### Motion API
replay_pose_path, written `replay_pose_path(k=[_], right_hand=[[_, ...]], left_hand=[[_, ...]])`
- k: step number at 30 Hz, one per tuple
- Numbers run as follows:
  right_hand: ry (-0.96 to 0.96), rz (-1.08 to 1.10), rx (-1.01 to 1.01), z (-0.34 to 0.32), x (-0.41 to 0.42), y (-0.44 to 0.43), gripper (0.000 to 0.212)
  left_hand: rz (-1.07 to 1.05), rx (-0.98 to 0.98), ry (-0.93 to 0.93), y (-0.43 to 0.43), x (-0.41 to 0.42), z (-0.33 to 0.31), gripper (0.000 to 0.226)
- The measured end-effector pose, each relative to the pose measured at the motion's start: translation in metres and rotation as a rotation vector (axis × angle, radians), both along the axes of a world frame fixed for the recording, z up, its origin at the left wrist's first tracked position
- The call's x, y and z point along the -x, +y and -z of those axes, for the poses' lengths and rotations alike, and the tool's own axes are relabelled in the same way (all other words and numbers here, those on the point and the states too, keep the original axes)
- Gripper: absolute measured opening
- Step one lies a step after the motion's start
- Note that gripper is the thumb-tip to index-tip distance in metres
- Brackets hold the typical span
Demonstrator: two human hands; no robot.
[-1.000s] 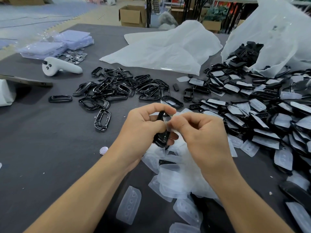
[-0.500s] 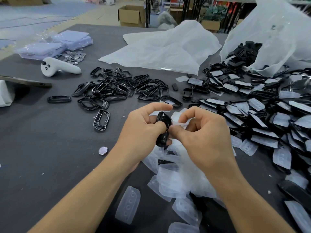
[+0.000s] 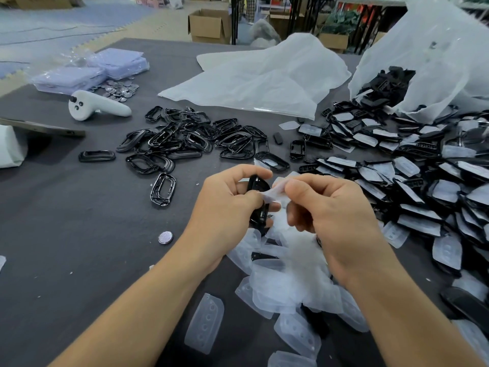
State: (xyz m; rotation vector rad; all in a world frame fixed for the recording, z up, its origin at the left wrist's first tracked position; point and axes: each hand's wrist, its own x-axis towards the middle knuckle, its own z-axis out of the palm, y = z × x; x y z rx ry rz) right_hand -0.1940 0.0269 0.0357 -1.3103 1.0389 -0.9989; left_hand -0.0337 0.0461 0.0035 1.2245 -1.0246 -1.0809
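Note:
My left hand point(image 3: 225, 205) grips a black plastic shell point(image 3: 258, 202) upright above the dark table point(image 3: 66, 234). My right hand point(image 3: 330, 207) pinches a clear protective film point(image 3: 272, 193) between thumb and forefinger, partly peeled off the shell. Below the hands lies a heap of peeled clear films point(image 3: 288, 282). A pile of black shells still covered in film point(image 3: 410, 176) spreads to the right. Bare black frames point(image 3: 185, 139) lie in a group behind my left hand.
A white controller point(image 3: 98, 105) and a heap of coin cells point(image 3: 119, 90) sit at the back left beside lilac packets point(image 3: 90, 72). A single coin cell point(image 3: 165, 237) lies near my left wrist. White plastic bags point(image 3: 259, 78) lie at the back; one bag at the right point(image 3: 434, 56) spills black parts.
My right hand has drawn the film away from the shell, up and to the right; the film now stretches between the two hands. The left hand keeps its hold.

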Motion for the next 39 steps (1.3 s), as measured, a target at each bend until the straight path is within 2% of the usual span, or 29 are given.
replay_pose_path(k=[5, 6, 9, 11, 12, 15, 17, 18, 20, 22, 24, 26, 30, 34, 36, 39], right_hand=[[0.029, 0.173, 0.071, 0.002, 0.003, -0.004, 0.013], [0.09, 0.23, 0.121, 0.004, 0.004, -0.005, 0.012], [0.462, 0.378, 0.347, 0.009, 0.007, -0.005, 0.011], [0.541, 0.345, 0.351, 0.011, 0.004, -0.002, 0.012], [0.472, 0.298, 0.273, 0.012, 0.001, -0.002, 0.014], [-0.02, 0.128, -0.106, 0.008, -0.006, -0.003, 0.029], [-0.259, 0.043, -0.296, 0.005, -0.005, -0.004, 0.027], [-0.317, 0.006, -0.339, 0.004, -0.004, -0.005, 0.022], [-0.281, -0.048, -0.333, 0.005, -0.002, -0.006, 0.021], [-0.151, -0.061, -0.272, 0.006, -0.001, -0.006, 0.024], [-0.067, -0.042, -0.196, 0.006, -0.001, -0.005, 0.013], [-0.039, 0.005, -0.126, 0.007, 0.001, -0.006, 0.014], [-0.072, 0.045, -0.082, 0.003, 0.003, -0.008, 0.021], [-0.124, -0.089, -0.112, 0.0, 0.003, -0.004, 0.029], [-0.089, -0.105, -0.108, 0.002, -0.001, 0.0, 0.032], [0.069, 0.049, 0.007, 0.008, -0.007, 0.001, 0.027]], left_hand=[[-0.033, -0.019, 0.007, 0.0, 0.001, 0.0, 0.043], [-0.035, -0.014, 0.011, 0.0, 0.002, -0.001, 0.042], [-0.029, 0.098, 0.007, 0.002, 0.004, -0.004, 0.04], [0.012, 0.195, -0.01, 0.006, 0.005, -0.008, 0.037], [0.033, 0.219, -0.026, 0.007, 0.006, -0.01, 0.036], [0.009, 0.218, -0.061, 0.005, 0.004, -0.01, 0.041], [-0.025, 0.191, 0.009, 0.003, -0.001, -0.012, 0.043], [-0.026, 0.174, 0.064, 0.002, -0.003, -0.013, 0.041], [0.014, 0.128, 0.159, 0.001, -0.004, -0.015, 0.037], [0.079, 0.079, 0.221, 0.002, -0.004, -0.016, 0.039], [0.121, 0.049, 0.289, 0.003, -0.003, -0.016, 0.04], [0.113, 0.037, 0.314, 0.003, -0.004, -0.016, 0.04], [0.0, -0.023, 0.264, 0.001, -0.003, -0.011, 0.044], [-0.071, -0.022, 0.084, 0.0, 0.004, -0.005, 0.041], [-0.021, -0.001, 0.073, 0.002, 0.009, -0.005, 0.038], [0.026, -0.018, 0.081, 0.005, 0.014, -0.006, 0.035]])
